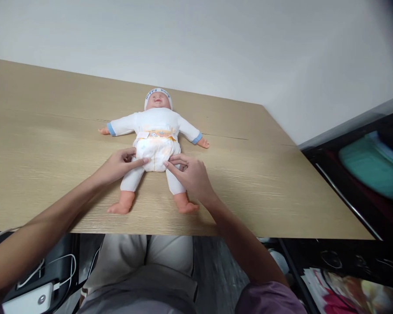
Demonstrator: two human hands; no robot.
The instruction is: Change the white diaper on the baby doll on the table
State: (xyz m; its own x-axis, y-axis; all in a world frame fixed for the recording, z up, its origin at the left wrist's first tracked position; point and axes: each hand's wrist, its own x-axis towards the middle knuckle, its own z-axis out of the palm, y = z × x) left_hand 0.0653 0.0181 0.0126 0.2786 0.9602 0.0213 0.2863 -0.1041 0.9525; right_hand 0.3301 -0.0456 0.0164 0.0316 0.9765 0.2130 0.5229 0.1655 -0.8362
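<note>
Diaper (155, 153) on the doll (156, 144), centre of frame, lying face-up on the wooden table (281, 187) | left hand (118, 165): fingertips pinching the diaper's lower left edge | right hand (191, 172): fingers curled, pinching its lower right edge by the leg.

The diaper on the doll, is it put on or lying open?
Put on: the diaper wraps the doll's hips, its waistband closed across the belly.

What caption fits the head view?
Left hand and right hand touch the diaper of a face-up doll on a table.
</note>
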